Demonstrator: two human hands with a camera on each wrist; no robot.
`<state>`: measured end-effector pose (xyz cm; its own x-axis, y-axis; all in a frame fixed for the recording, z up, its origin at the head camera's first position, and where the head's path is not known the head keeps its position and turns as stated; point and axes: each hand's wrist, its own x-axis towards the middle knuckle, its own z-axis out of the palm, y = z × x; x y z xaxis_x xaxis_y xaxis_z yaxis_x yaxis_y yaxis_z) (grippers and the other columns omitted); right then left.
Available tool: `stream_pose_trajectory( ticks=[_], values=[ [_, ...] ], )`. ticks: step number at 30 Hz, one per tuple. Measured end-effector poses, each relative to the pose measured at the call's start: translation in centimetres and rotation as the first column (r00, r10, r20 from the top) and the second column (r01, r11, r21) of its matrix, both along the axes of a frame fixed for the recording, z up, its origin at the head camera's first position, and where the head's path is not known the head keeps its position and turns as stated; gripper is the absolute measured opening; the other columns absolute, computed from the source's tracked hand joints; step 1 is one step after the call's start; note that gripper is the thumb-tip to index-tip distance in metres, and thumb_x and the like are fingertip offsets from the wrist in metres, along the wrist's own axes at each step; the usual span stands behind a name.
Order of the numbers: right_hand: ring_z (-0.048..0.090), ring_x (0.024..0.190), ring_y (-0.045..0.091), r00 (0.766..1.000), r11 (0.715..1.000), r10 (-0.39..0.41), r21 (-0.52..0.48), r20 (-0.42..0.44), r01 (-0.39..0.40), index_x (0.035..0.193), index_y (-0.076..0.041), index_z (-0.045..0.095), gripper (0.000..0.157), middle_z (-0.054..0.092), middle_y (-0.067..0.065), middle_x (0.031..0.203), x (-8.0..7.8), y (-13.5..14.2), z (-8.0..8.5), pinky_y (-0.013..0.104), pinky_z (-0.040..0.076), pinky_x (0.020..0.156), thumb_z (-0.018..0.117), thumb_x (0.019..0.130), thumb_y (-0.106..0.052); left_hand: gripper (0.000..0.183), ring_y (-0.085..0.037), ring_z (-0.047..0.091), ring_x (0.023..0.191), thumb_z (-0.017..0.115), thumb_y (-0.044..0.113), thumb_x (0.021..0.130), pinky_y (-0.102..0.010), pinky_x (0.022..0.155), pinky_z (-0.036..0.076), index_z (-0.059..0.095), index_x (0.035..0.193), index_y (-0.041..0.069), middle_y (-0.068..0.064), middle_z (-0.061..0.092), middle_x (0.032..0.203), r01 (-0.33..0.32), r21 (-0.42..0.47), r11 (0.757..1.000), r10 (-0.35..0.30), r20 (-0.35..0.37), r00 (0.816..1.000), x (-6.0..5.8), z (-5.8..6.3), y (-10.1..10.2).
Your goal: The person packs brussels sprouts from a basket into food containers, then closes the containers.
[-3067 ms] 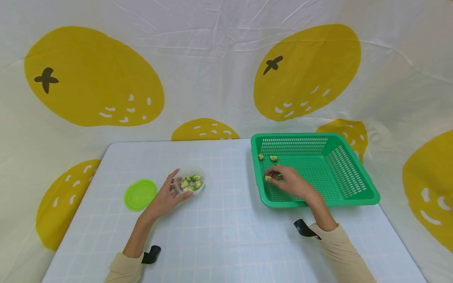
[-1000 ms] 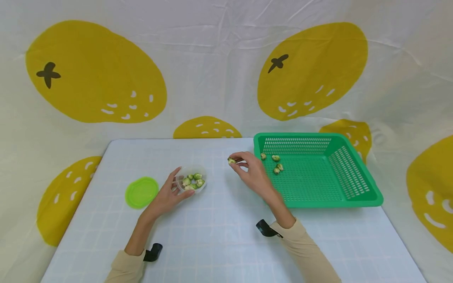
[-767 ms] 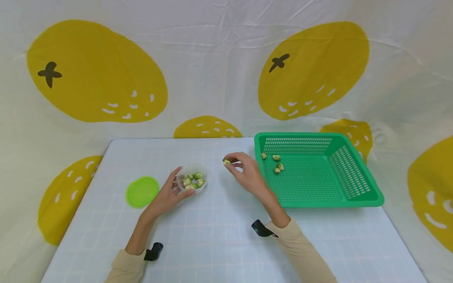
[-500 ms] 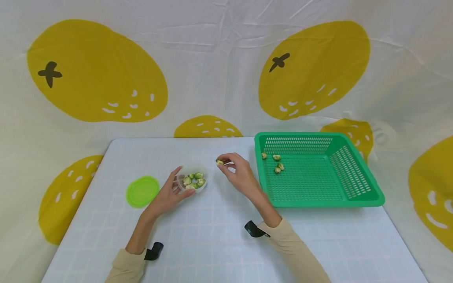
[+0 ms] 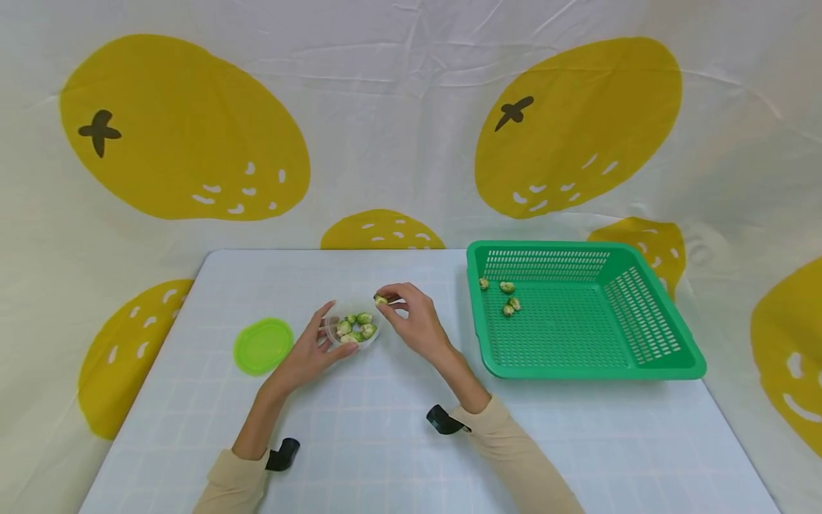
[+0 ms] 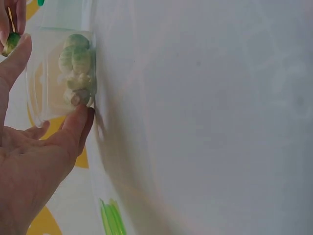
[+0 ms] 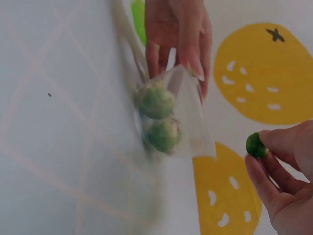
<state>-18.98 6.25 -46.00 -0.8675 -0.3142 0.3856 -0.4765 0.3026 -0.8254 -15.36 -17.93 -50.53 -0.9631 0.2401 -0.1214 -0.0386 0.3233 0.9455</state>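
Observation:
In the head view, a clear plastic container [image 5: 345, 308] stands left of the table's middle with several Brussels sprouts [image 5: 344, 328] inside. My left hand [image 5: 305, 360] holds it from the left, thumb on the near side and fingers on the far side. My right hand [image 5: 417, 325] pinches one Brussels sprout [image 5: 381, 300] between thumb and fingertips, just above the container's right rim. The right wrist view shows that pinched sprout [image 7: 256, 145] apart from the container wall [image 7: 193, 129]. More sprouts [image 6: 76, 56] are visible through the side in the left wrist view.
A green plastic basket [image 5: 591, 373] stands at the right, with several loose sprouts [image 5: 507, 288] near its left end. A bright green lid [image 5: 263, 346] lies on the table left of my left hand. A patterned cloth [image 5: 392, 128] hangs behind the table [image 5: 366, 442].
My right hand has taken a sprout out of the green basket and carried it left to the container's right rim. The left hand has kept its hold on the container.

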Motion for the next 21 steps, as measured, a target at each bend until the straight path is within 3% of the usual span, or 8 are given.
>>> stream_pose_trajectory(
  ticks=[10,21],
  values=[
    [0.067,0.104,0.027,0.999,0.999,0.046,-0.008,0.024,-0.046,0.117,0.002,0.068,0.021,0.068,0.014,0.111,-0.1,-1.6,-1.0,0.038,0.06,0.091,0.071,0.096,-0.001,0.101,-0.043,0.039,0.141,0.08,0.027,0.093,-0.055,0.118,0.034,0.01,0.166,0.019,-0.027,0.029,0.157,-0.002,0.009,1.0,0.002,0.004,1.0,0.0,-0.1,0.1],
    [0.067,0.102,0.03,0.996,0.996,0.088,0.0,-0.008,-0.088,0.116,0.005,0.067,0.022,0.067,0.017,0.11,-0.2,-2.8,-2.1,0.044,0.059,0.091,0.071,0.095,0.003,0.1,-0.042,0.038,0.141,0.079,0.027,0.093,-0.054,0.118,0.034,0.01,0.166,0.019,-0.027,0.028,0.158,0.001,0.012,1.0,-0.001,-0.002,1.0,0.0,-0.2,0.1]
  ],
)
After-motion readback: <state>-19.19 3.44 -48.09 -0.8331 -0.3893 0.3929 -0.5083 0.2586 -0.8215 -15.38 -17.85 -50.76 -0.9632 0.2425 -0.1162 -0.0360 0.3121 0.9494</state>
